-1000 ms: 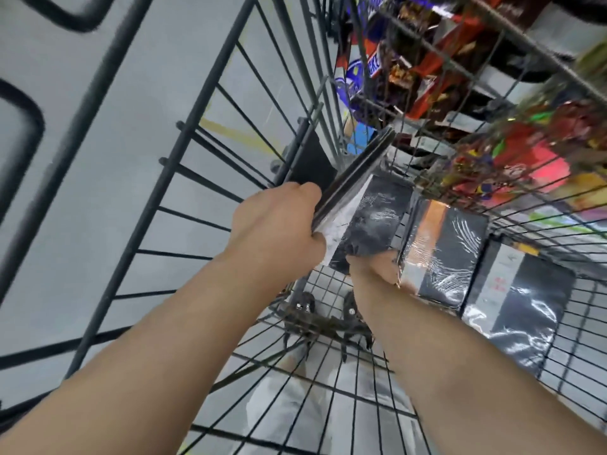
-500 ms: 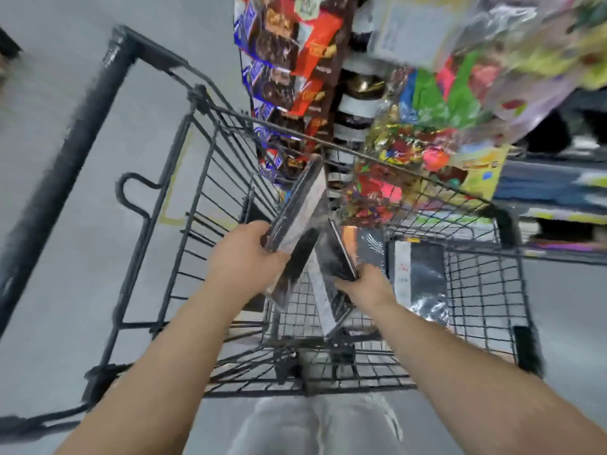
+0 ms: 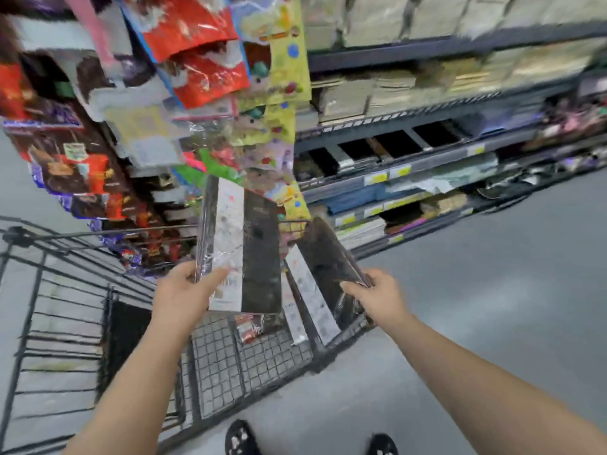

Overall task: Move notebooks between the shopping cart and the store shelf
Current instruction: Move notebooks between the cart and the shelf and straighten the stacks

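My left hand (image 3: 184, 290) grips a black plastic-wrapped notebook (image 3: 249, 247) with a white label strip, held upright above the cart. In my right hand (image 3: 377, 293) is a second black notebook (image 3: 325, 261), tilted over the cart's right rim. More wrapped notebooks (image 3: 312, 307) lean inside the black wire shopping cart (image 3: 249, 362). The store shelf (image 3: 427, 159) runs along the right, with dark open slots (image 3: 394, 142) and stacked stationery on its tiers.
Hanging bags of sweets and chocolate (image 3: 197, 60) crowd the rack behind the cart at upper left. Grey floor (image 3: 492, 307) lies between me and the shelf. My two dark shoes (image 3: 239, 438) show at the bottom edge.
Both hands have lifted their notebooks up out of the cart basket. My view has swung up and right, bringing the shelf into sight.
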Demonstrator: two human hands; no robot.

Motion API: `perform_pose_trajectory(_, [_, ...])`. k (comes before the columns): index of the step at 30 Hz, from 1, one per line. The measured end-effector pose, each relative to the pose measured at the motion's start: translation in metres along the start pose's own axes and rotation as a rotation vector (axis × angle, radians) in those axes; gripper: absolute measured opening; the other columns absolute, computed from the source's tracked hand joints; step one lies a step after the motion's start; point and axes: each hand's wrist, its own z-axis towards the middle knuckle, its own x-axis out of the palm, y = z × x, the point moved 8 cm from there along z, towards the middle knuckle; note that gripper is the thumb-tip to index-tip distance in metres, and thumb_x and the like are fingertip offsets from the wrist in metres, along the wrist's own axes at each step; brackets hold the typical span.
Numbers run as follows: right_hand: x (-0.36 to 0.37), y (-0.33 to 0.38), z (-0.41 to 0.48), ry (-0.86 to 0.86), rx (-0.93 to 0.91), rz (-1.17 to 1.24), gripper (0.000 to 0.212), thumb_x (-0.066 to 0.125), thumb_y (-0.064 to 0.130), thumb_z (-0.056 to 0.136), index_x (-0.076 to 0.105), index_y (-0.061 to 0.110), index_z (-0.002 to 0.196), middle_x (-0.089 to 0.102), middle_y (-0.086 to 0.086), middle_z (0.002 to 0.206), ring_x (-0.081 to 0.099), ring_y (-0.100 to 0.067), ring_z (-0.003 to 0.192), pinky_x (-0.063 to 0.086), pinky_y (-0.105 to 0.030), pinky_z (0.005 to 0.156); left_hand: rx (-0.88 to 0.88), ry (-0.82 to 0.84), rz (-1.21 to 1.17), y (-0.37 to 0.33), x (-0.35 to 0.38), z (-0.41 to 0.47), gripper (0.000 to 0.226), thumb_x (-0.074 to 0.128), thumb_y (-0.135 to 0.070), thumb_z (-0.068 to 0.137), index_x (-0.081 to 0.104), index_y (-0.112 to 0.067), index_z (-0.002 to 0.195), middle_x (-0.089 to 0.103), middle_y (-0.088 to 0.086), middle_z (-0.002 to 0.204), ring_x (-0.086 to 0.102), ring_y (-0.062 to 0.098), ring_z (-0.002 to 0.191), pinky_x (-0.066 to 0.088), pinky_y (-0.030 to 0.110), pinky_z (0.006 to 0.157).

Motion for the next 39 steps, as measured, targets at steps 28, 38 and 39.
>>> perform_pose_trajectory(28, [-0.244, -0.127, 0.228, -0.076, 0.311, 0.523, 0.031, 0.074, 0.036, 0.079, 0.053, 0.016, 0.091, 0.041, 0.005, 0.068, 0.034, -0.008, 0.056, 0.031, -0.022, 0.056, -0.259, -0.008, -0.237, -0.088, 0.35, 0.008, 0.027, 0.076, -0.037, 0.077, 0.071, -0.014, 0.09, 0.072, 0.005, 0.092, 0.067, 0.024, 0.089, 0.052, 0.041, 0.088])
perform_pose_trajectory(38, [-0.213, -0.067, 0.328, 0.167, 0.272, 0.602, 0.01, 0.068, 0.041, 0.083, 0.062, 0.033, 0.084, 0.065, 0.015, 0.083, 0.049, -0.012, 0.076, 0.036, -0.026, 0.07, -0.343, 0.02, -0.15, -0.105, 0.385, 0.076, 0.015, 0.076, -0.026, 0.078, 0.066, -0.019, 0.068, 0.07, -0.003, 0.07, 0.065, 0.013, 0.064, 0.043, 0.024, 0.053])
perform_pose_trajectory(39, [-0.208, -0.06, 0.336, 0.199, 0.269, 0.606, 0.009, 0.068, 0.04, 0.084, 0.062, 0.033, 0.084, 0.065, 0.016, 0.083, 0.047, -0.011, 0.07, 0.035, -0.025, 0.066, -0.34, 0.007, -0.15, -0.106, 0.387, 0.079, 0.017, 0.076, -0.026, 0.078, 0.065, -0.02, 0.067, 0.069, -0.003, 0.07, 0.064, 0.013, 0.064, 0.043, 0.025, 0.054])
